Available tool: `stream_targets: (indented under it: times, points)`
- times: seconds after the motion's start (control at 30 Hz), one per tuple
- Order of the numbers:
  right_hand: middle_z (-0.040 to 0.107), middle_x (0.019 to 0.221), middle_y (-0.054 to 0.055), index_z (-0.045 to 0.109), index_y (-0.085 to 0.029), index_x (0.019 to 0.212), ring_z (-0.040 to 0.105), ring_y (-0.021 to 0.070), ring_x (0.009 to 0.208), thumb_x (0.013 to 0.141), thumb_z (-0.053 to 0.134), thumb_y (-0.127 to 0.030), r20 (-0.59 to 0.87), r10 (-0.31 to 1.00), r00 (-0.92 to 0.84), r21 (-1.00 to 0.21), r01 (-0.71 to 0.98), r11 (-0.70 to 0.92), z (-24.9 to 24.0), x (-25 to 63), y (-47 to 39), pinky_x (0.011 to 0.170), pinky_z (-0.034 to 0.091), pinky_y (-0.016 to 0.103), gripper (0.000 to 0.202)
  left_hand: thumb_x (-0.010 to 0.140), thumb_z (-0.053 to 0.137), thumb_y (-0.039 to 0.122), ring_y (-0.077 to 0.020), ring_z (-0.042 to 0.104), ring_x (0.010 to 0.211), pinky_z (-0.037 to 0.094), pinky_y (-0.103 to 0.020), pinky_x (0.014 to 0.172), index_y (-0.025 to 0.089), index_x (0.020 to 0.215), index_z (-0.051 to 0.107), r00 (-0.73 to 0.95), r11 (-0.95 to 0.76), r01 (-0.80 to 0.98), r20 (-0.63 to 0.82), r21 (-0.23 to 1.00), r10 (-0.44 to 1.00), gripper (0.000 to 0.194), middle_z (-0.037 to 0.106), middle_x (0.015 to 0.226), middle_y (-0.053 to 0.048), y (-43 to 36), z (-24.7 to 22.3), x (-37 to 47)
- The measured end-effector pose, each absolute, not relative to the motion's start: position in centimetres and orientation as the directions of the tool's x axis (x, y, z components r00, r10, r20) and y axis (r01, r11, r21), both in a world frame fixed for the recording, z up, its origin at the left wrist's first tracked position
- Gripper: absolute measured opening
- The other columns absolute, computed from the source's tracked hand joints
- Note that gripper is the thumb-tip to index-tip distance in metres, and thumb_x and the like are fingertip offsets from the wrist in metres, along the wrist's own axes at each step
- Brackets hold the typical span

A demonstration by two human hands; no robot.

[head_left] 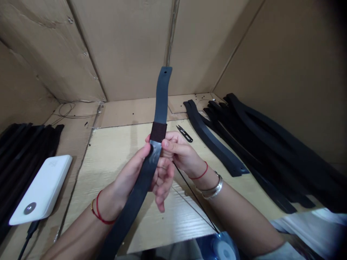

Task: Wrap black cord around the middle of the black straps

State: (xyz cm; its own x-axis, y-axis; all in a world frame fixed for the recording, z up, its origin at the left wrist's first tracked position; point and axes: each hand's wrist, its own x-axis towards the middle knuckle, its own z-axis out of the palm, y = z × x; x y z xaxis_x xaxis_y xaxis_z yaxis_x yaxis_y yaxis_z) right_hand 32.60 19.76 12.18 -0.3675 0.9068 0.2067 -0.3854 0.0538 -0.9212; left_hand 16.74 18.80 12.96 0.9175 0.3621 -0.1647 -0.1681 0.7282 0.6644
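Note:
A long dark strap [162,97] with a small hole near its far end rises from the bottom of the view. Dark brown cord [158,132] is wound tightly around it in a band. My left hand [143,169] grips the strap just below the band, thumb on the near edge and fingers behind. At the band's lower right edge, my right hand [180,150] pinches with thumb and fingers. Dark thread [193,191] runs from behind my right hand down to a blue spool [222,247] at the bottom. Small black thread snips [184,134] lie beyond my right hand.
More dark straps lie in a pile [260,144] on the right and another pile [24,151] at the far left. A white power bank [42,189] with a cable sits at the left. Cardboard walls [130,47] enclose the pale board [108,155]. Loose thread lies at back left.

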Motion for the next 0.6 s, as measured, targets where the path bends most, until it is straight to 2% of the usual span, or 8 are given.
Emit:
stream_targets:
  times: [0.07,0.17,0.3,0.47,0.6]
  points:
    - [0.022,0.048,-0.011,0.071,-0.011,0.093,0.012,0.0047,0.041,0.082,0.069,-0.038,0.226,0.903,-0.367,-0.909,-0.411,0.06,12.2,32.8,19.8,0.038,0.008,0.021,0.03,0.084,0.049,0.063,-0.0107,0.051,0.045,0.051,-0.023,0.05,0.013,0.072,0.061,0.834,0.613,-0.187,-0.207,0.767,0.512,0.053,0.053,0.051,0.0,18.5,13.2,17.0]
    - [0.024,0.047,-0.011,0.071,-0.011,0.1,0.013,0.0045,0.04,0.084,0.068,-0.036,0.244,0.905,-0.349,-0.894,-0.444,0.07,12.2,33.1,20.0,0.038,0.009,0.021,0.031,0.086,0.057,0.049,-0.0085,0.051,0.047,0.046,-0.018,0.05,0.013,0.074,0.061,0.617,0.356,-0.154,-0.191,0.922,0.763,0.038,0.057,0.054,0.001,18.6,13.8,17.0]
    - [0.024,0.048,-0.011,0.071,-0.012,0.1,0.012,0.0044,0.041,0.085,0.068,-0.033,0.232,0.921,-0.312,-0.89,-0.451,0.072,12.2,33.4,20.4,0.038,0.008,0.021,0.027,0.084,0.063,0.043,-0.0082,0.052,0.048,0.041,-0.017,0.048,0.014,0.073,0.059,0.507,0.151,-0.076,-0.093,0.986,0.857,0.031,0.061,0.056,0.0,19.2,14.4,16.5]
    - [0.017,0.051,-0.012,0.069,-0.012,0.104,0.009,0.0061,0.042,0.088,0.061,-0.04,0.196,0.909,-0.368,-0.878,-0.479,-0.005,12.2,33.4,20.8,0.038,0.006,0.021,0.034,0.083,0.059,0.053,-0.0079,0.047,0.036,0.036,-0.017,0.037,0.017,0.071,0.055,0.486,0.199,-0.065,-0.143,0.978,0.862,0.039,0.054,0.048,0.003,19.7,14.0,16.2]
    - [0.016,0.052,-0.011,0.068,-0.01,0.099,0.01,0.0068,0.043,0.088,0.058,-0.042,0.184,0.895,-0.405,-0.881,-0.471,-0.032,12.5,33.1,20.8,0.039,0.006,0.022,0.035,0.077,0.06,0.063,-0.0065,0.043,0.032,0.032,-0.015,0.033,0.018,0.067,0.053,0.496,0.265,-0.078,-0.193,0.961,0.847,0.048,0.05,0.043,0.005,19.7,13.6,16.3]
